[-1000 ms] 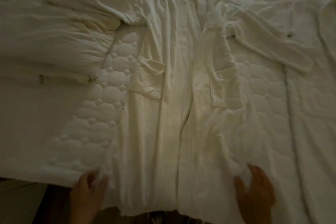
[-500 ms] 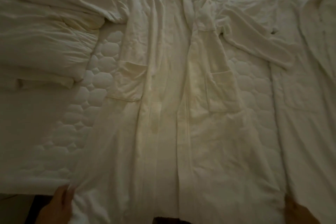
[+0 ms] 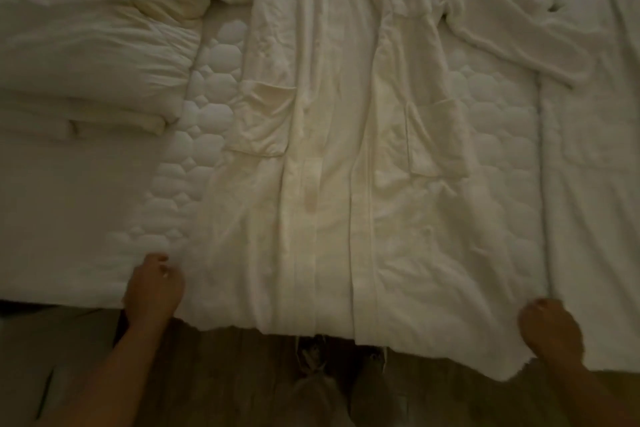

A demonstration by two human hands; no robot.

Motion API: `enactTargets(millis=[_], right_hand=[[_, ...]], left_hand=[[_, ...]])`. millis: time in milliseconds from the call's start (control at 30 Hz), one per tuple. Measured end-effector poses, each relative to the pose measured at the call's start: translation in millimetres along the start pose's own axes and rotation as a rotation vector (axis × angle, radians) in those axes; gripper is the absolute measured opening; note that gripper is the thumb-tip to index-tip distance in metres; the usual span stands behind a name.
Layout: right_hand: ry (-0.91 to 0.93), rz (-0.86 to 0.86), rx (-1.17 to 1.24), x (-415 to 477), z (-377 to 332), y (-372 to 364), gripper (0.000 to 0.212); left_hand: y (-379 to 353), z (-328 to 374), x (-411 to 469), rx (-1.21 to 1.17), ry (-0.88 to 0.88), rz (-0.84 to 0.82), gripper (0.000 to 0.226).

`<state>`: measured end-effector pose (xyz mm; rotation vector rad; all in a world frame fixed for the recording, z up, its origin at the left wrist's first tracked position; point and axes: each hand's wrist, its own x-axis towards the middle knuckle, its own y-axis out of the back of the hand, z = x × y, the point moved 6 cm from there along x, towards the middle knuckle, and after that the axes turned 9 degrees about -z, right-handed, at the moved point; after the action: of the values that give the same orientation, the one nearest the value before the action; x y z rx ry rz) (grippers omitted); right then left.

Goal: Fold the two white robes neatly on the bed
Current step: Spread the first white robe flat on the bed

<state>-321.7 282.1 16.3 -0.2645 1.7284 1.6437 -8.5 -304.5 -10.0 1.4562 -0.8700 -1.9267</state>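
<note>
Left hand [image 3: 154, 288] and right hand [image 3: 550, 331], each grip clenched on the spread robe's [image 3: 332, 184] hem corners.

No readable text or labels.

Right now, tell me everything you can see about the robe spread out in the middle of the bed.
The middle robe is white, soft terry-looking cloth, lying front up and open along the quilted mattress. Two patch pockets show, and one sleeve angles out to the right. Its hem hangs just over the bed edge. The left hand grips one bottom corner, the right hand the other, spreading it flat though still wrinkled. Its collar is cut off.
</note>
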Motion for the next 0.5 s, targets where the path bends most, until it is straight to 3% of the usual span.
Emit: enactTargets(millis=[100,233,500], right_hand=[[0.147,0.04,0.152,5.0,-52.8,24.1,0.038],[0.41,0.037,0.159,23.8,-172.8,58.0,0.041],[0.581,0.142,0.28,113.6,-349.3,130.4,0.032]], left_hand=[[1.9,73.0,15.5,-0.044,-0.142,-0.046,0.032],[17.1,169.1,58.1,-0.033,-0.246,-0.015,0.043],[65.4,302.3,171.1,-0.214,-0.267,0.029,0.03]])
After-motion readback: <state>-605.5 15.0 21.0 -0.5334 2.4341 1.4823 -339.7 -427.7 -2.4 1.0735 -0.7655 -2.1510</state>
